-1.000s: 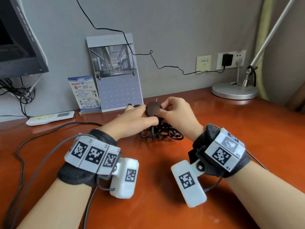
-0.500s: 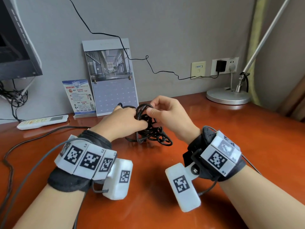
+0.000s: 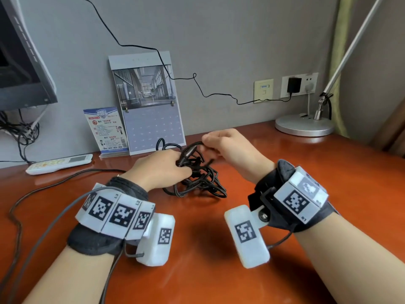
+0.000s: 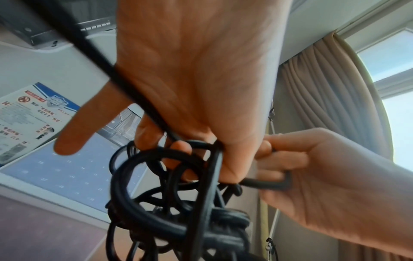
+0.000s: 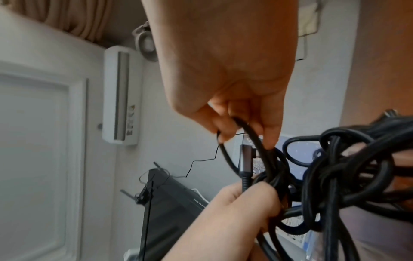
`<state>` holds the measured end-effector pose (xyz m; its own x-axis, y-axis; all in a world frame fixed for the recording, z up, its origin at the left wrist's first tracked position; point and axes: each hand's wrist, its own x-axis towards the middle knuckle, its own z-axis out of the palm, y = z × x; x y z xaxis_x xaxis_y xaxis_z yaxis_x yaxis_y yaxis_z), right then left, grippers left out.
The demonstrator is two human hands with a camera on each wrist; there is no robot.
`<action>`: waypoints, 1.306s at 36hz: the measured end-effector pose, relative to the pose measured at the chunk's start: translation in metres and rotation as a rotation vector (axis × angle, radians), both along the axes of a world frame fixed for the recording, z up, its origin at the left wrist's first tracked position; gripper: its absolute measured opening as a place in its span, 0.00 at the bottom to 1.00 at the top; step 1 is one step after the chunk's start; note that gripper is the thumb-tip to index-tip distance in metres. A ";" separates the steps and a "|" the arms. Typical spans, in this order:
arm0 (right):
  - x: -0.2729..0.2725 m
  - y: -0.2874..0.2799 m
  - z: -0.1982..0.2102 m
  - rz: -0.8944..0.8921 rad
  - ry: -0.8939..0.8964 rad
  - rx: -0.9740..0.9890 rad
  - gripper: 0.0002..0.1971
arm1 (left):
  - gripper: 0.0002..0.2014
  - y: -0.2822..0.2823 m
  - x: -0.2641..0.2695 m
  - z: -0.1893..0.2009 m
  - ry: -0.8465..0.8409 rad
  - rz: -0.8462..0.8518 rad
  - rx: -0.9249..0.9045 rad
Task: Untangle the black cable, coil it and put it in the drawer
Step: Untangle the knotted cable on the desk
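The black cable (image 3: 199,178) is a tangled bundle of loops, lifted at its top, with its lower loops resting on the red-brown desk (image 3: 197,249). My left hand (image 3: 163,166) grips the bundle from the left, fingers curled through the loops (image 4: 178,159). My right hand (image 3: 221,143) pinches one strand of the cable (image 5: 245,130) between thumb and fingers and holds it up, slightly above the tangle. A tapered plug end (image 3: 188,153) sticks out between the hands. No drawer is in view.
A desk calendar (image 3: 149,102) and a blue-and-white leaflet (image 3: 105,128) stand against the wall behind the hands. A white remote (image 3: 59,163) lies at the left, a lamp base (image 3: 304,126) at the right back. A monitor (image 3: 19,62) hangs at the far left.
The round plug end that both hands held has gone from sight. The bundle is lifted and looser, and my right hand has drawn a strand up and to the right.
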<state>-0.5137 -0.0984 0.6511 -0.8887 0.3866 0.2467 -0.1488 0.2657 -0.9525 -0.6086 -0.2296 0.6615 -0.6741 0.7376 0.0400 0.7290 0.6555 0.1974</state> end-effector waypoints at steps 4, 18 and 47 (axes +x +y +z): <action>-0.003 -0.003 0.001 -0.059 -0.029 -0.016 0.17 | 0.10 -0.001 0.000 0.000 0.054 0.025 -0.010; 0.004 0.006 0.002 0.446 0.048 -0.421 0.14 | 0.14 0.003 0.005 0.004 0.075 0.030 0.001; 0.019 0.032 -0.005 0.397 -0.089 0.045 0.09 | 0.17 -0.018 -0.014 0.008 -0.018 0.056 0.086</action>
